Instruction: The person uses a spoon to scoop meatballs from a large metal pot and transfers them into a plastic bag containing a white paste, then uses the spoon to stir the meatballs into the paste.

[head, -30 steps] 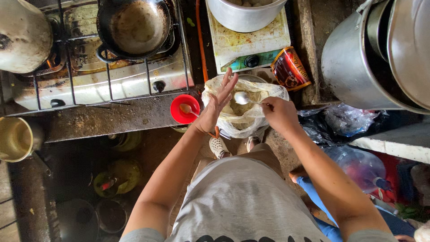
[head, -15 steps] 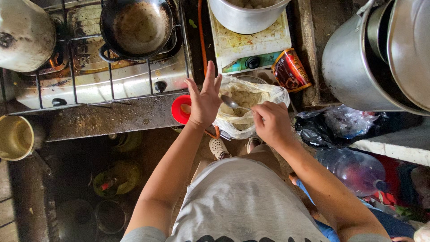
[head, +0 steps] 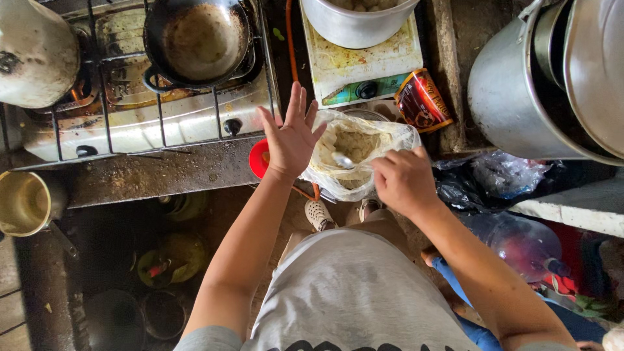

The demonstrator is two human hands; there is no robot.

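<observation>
A clear plastic bag (head: 390, 140) of pale dough-like food lines a bowl at the counter's edge. My right hand (head: 403, 179) is closed on the handle of a metal spoon (head: 343, 160) whose bowl rests in the food. My left hand (head: 291, 138) hovers flat with fingers spread just left of the bag, above a small red cup (head: 258, 158), holding nothing.
A gas stove (head: 162, 120) carries a dark pan (head: 198, 40) and a pale pot (head: 32, 52) on the left. Behind the bag sit a white cutting board (head: 364, 65) with a metal bowl (head: 357, 19), a brown packet (head: 422, 101), and big steel pots (head: 520, 91) on the right.
My left hand has left the bag's rim and lifted to the left, fingers spreading. My right hand moved from the bag's edge and now holds the spoon in the food.
</observation>
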